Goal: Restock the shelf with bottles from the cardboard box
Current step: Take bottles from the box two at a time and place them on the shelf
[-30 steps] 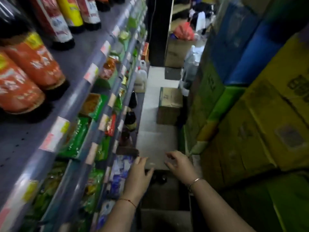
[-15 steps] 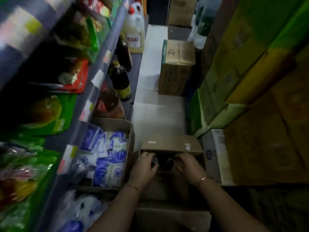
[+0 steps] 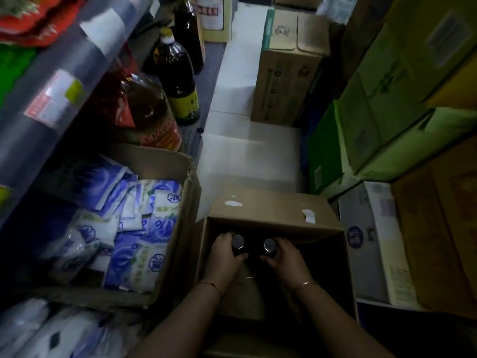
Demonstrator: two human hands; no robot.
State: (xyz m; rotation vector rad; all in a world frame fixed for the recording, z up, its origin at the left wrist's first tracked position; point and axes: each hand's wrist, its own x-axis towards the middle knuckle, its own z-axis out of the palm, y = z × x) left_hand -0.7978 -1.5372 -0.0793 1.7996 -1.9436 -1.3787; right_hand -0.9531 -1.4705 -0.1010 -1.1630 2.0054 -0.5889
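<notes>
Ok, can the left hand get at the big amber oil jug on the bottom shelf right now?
Probably not yet: the left hand is gripping a dark bottle inside the cardboard box; the oil jug itself stands unobstructed.

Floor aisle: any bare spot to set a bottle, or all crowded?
Bare pale floor between the open cardboard box and the closed carton. Crowded: bottom shelf with dark bottles and the packet box; stacked cartons on the other side.

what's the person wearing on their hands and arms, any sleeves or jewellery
Both forearms are bare, with no sleeves in view and no gloves. The left hand has a thin cord bracelet at the wrist; the right hand has a slim metal bangle.
</notes>
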